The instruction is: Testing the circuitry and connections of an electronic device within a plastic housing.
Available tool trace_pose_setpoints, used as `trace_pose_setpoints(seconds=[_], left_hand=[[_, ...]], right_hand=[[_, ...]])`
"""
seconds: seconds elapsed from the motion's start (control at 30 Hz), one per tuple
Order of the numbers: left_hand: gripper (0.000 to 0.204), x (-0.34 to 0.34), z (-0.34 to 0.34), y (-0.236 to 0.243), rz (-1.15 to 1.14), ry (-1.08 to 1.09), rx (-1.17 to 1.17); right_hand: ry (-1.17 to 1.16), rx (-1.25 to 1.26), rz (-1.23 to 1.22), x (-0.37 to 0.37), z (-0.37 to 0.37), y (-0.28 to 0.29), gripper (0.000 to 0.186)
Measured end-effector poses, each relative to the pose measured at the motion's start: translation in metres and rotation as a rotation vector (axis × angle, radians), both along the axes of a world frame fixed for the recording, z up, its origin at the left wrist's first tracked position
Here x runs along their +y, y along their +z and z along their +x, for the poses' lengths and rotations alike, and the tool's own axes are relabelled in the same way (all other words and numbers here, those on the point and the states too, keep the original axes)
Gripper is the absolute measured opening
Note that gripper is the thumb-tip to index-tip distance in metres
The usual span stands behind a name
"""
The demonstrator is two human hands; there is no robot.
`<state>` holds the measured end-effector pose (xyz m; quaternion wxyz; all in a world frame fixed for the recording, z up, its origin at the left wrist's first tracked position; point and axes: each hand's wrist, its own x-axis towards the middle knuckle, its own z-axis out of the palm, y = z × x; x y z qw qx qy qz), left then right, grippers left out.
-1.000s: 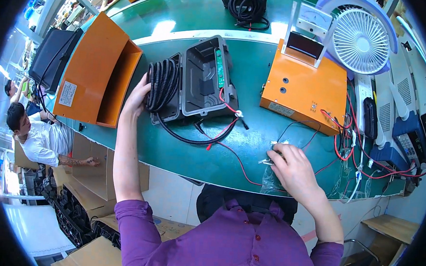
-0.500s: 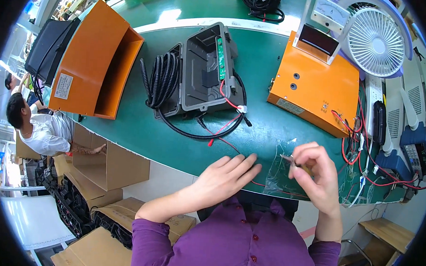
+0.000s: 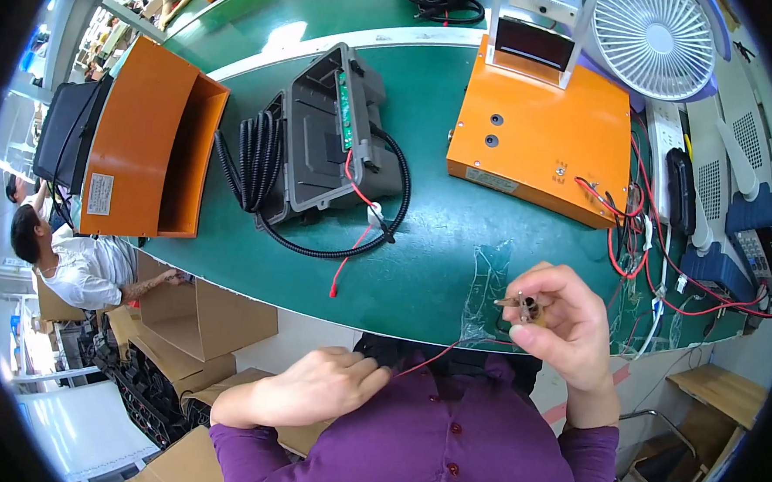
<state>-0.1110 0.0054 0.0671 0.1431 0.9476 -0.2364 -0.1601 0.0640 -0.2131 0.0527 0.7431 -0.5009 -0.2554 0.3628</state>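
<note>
A small metal part (image 3: 526, 309), dull and pointed, sits pinched in the right hand (image 3: 569, 325) above the worktop's (image 3: 414, 282) near edge. The left hand (image 3: 330, 382) curls beside a thin red wire (image 3: 428, 362) beyond that edge; whether gripping, I cannot tell. Toward the left end, a smooth orange case (image 3: 138, 132) carries a white label (image 3: 100, 194), its print illegible.

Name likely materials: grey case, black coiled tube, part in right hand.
Grey case: probably plastic, dull finish, moulded rounded corners. Black coiled tube: likely flexible plastic, slight sheen, ridged loops. Part in right hand: maybe metal, glints slightly; too small to tell.
</note>
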Motion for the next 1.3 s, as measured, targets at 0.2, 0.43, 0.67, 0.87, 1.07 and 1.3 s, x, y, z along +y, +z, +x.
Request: trace_pose_setpoints(seconds=[0.2,0.43,0.67,0.87,1.07,1.3], left_hand=[[0.029,0.022,0.003,0.026,0.107,0.408,-0.199],[0.04,0.023,0.079,0.026,0.338,0.247,-0.825],[0.029,0.053,0.101,0.005,0.23,0.106,-0.769],[0.023,0.047,0.063,0.021,-0.266,0.276,-0.478],[0.019,0.054,0.048,0.022,-0.544,0.435,-0.403],[0.017,0.062,0.033,0.037,-0.509,0.475,-0.357]], right_hand=[[0.014,-0.112,0.036,0.004,0.003,-0.005,0.025],[-0.007,0.097,0.023,0.013,-0.002,0.006,0.018],[0.088,0.245,0.055,0.015,0.002,0.013,0.017],[0.191,0.415,0.13,0.028,0.002,0.006,0.023],[0.186,0.371,0.086,0.035,-0.008,0.003,0.024],[0.09,0.117,0.014,0.033,-0.015,0.004,0.019]])
